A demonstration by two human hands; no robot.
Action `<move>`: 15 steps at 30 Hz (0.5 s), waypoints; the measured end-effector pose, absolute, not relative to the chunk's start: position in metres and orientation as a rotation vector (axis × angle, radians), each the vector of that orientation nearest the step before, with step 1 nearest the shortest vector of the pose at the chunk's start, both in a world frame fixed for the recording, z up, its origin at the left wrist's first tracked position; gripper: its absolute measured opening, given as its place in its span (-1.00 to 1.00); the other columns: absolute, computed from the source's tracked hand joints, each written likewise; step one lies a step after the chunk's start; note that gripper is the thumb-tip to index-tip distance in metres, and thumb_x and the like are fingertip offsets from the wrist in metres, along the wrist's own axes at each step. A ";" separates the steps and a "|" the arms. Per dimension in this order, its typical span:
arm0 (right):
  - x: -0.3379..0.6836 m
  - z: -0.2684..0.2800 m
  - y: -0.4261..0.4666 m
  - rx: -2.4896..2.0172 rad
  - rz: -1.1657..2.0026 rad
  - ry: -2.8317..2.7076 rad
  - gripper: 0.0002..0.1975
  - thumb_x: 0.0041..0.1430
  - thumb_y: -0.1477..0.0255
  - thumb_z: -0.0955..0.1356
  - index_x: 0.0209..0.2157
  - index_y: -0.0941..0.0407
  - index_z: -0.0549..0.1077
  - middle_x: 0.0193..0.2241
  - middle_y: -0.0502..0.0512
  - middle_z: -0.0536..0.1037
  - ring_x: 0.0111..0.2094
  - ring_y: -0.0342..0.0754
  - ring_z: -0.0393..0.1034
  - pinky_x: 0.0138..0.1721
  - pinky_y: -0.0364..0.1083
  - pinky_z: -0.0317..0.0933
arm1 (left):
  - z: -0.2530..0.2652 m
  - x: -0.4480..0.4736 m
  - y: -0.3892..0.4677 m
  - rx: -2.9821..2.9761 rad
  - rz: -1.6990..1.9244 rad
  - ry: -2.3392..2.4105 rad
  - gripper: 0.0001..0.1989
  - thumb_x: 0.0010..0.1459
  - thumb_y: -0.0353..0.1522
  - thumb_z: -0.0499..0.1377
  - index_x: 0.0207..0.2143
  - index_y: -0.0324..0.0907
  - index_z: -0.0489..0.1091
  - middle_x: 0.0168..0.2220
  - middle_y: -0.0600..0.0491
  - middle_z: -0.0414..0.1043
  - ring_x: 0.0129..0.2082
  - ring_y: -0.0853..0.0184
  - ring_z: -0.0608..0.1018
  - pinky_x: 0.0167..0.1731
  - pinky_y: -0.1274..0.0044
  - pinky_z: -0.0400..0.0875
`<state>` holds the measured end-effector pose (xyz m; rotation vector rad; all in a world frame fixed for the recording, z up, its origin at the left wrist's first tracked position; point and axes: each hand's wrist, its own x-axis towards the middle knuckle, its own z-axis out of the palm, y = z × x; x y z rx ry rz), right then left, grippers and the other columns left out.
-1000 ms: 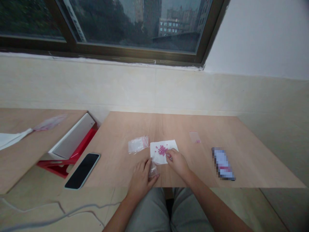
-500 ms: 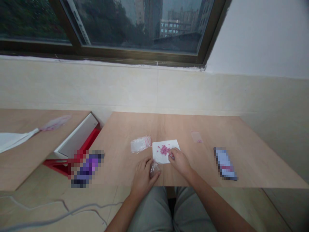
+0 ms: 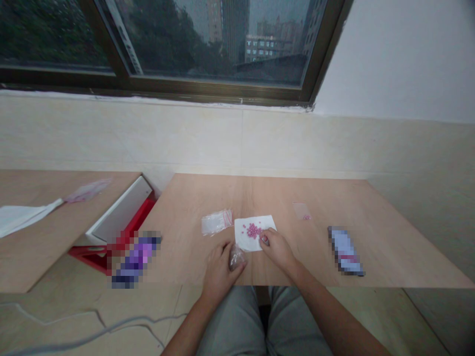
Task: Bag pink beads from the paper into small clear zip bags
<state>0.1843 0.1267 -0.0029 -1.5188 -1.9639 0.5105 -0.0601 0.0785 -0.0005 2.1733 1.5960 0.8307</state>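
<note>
The right hand is resting, fingers curled, beside pink beads on white paper; whether it is holding any, I cannot tell. The left hand is holding a clear bag. Bead gathering is seemingly underway, probably calling next for a fine pinch.

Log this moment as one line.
left hand: clear bag between thumb and fingers | right hand: at pink beads on white sheet, grip unclear | right-side bag: beads inside

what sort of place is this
Likely a city room, perhaps a home or workroom: a brown-framed glass window facing tall buildings, a cream tiled wall, and a light-wood table with small round pink pieces.
</note>
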 end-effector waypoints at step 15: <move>0.184 -0.001 0.130 -1.412 0.770 -1.587 -0.89 0.15 0.43 0.33 -0.38 0.14 0.50 -0.44 0.05 0.49 -0.41 -0.07 0.33 -0.36 -0.14 0.17 | 0.010 -0.065 0.083 1.939 0.995 1.335 -0.57 0.17 -0.24 0.28 0.08 -0.11 0.35 0.05 -0.11 0.44 0.07 0.10 0.48 0.10 0.21 0.37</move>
